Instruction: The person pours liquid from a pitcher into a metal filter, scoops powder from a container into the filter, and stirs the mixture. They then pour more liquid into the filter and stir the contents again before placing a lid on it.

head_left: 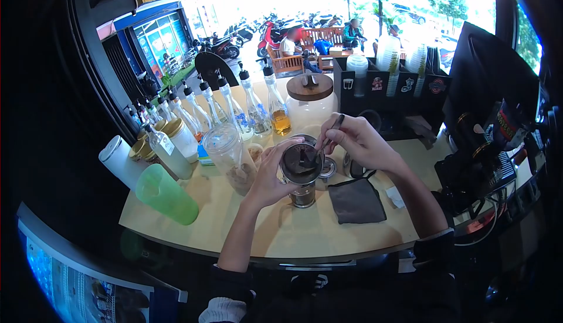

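My left hand (271, 176) is wrapped round the side of a round dark metal cup (298, 171), its mouth tilted toward me. Pinched in my right hand (366, 141) is a slim spoon (338, 122), whose lower end reaches into the cup. Right below the cup stands a small glass jar (303, 197) with dark contents; the cup overlaps its top in this view. Close by on the right are a small round metal lid (328, 167) and a folded grey cloth (356, 201). To the left stands a clear lidded tub (231, 161) with brownish contents.
Pump bottles (254, 103) line the back left of the counter (267, 235), beside a large wooden-lidded jar (311, 109). A green pitcher (167, 197) stands at the left. Behind on the right is a black cup holder (390, 88). People sit on benches outside.
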A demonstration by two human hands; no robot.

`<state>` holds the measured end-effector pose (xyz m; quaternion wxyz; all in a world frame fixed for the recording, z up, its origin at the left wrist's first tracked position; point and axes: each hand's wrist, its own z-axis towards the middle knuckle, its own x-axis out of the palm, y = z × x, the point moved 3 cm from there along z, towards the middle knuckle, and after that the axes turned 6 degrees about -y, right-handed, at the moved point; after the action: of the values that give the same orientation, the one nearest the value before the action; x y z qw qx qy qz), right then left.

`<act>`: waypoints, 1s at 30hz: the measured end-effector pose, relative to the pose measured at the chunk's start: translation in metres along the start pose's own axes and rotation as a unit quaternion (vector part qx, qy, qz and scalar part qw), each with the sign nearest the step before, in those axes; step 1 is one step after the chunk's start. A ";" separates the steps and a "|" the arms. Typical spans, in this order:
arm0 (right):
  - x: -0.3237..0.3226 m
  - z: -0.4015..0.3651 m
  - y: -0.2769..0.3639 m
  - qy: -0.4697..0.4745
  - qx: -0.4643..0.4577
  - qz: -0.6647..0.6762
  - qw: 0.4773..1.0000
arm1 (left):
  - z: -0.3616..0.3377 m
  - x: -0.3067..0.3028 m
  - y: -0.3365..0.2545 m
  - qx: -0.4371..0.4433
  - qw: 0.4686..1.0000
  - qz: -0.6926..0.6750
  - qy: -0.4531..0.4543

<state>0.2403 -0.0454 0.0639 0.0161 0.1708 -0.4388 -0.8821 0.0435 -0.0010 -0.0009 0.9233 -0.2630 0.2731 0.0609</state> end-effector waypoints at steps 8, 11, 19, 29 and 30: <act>0.011 -0.005 -0.010 -0.062 -0.024 0.018 0.998 | -0.005 0.007 0.005 -0.021 0.999 -0.023 -0.015; 0.013 -0.007 -0.011 -0.042 -0.025 -0.008 0.999 | -0.007 0.009 0.004 -0.022 0.998 -0.050 -0.029; 0.013 -0.011 -0.004 -0.061 -0.009 -0.038 0.997 | -0.008 0.011 0.009 -0.017 0.999 -0.034 -0.030; 0.007 -0.010 -0.006 -0.057 0.003 -0.017 0.998 | -0.007 0.005 0.006 -0.010 0.999 0.016 -0.030; 0.006 -0.011 -0.005 -0.066 -0.007 0.019 0.998 | -0.007 0.004 0.006 -0.010 0.999 0.016 -0.031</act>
<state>0.2384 -0.0517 0.0516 0.0047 0.1039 -0.4358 -0.8940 0.0420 0.0004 -0.0108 0.9276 -0.2658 0.2476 0.0868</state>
